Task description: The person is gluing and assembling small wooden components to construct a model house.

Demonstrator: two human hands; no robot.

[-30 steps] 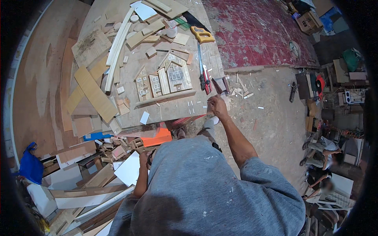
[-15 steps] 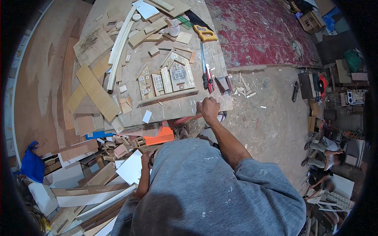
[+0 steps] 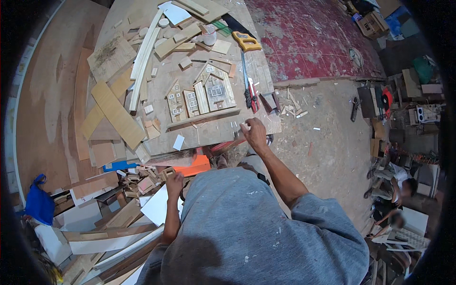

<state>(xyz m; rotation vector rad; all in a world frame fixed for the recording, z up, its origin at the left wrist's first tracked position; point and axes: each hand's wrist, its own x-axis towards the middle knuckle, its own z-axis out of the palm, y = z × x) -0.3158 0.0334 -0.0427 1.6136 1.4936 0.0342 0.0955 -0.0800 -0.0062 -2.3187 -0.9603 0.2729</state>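
Head view: person at a wooden worktable (image 3: 214, 132), both hands visible.
Model house: wooden, gabled fronts, white-framed windows; on the worktable, ahead and left of the right hand, apart from it; beyond the left hand, well apart.
Right hand (image 3: 255, 134): by the table's near edge, fingers bent together; whether anything is gripped cannot be told.
White strips (image 3: 233, 124): small, just beside the right fingertips, on the house's near side.
Left hand (image 3: 174, 184): below the table edge, over wood scraps (image 3: 145, 184), fingers curled; contents cannot be told.
Yellow saw handle (image 3: 247, 41): farther up the worktable, right of the house.
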